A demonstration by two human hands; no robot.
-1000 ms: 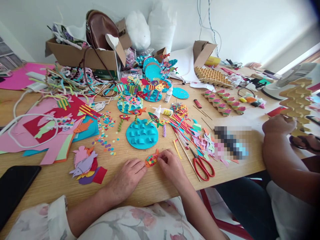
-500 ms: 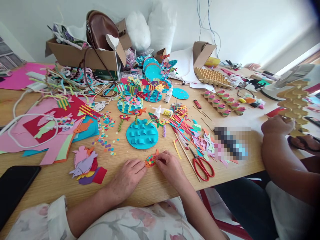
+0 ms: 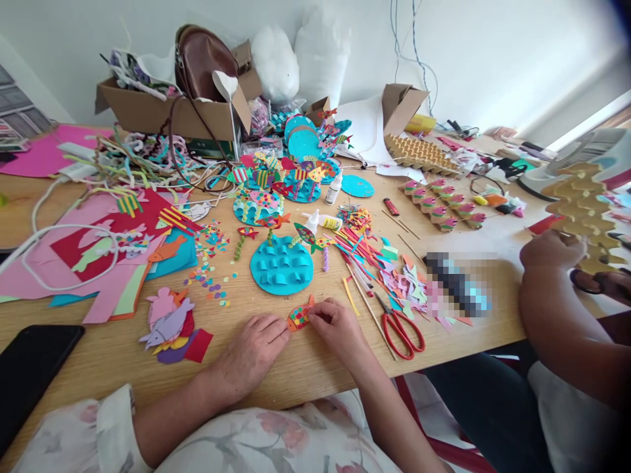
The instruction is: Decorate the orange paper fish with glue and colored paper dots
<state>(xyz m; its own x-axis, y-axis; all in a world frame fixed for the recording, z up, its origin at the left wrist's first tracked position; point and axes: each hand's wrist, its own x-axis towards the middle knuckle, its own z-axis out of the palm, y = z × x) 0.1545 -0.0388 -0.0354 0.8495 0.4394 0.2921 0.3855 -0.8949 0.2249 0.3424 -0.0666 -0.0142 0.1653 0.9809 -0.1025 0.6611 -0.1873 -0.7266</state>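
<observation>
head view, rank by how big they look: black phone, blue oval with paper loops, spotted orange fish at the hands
1. Black phone, near the camera and cut off by the picture's left edge
2. Blue oval
3. Spotted orange fish, partly hidden by the right hand

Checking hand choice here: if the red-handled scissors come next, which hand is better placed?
Likely the right hand: it is nearer the scissors; the left hand rests by the orange fish's head.

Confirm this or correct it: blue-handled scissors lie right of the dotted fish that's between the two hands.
Wrong colour: the scissors are red-handled, as the head view shows. They do lie right of the dotted fish, which is between the left hand and right hand.
</observation>
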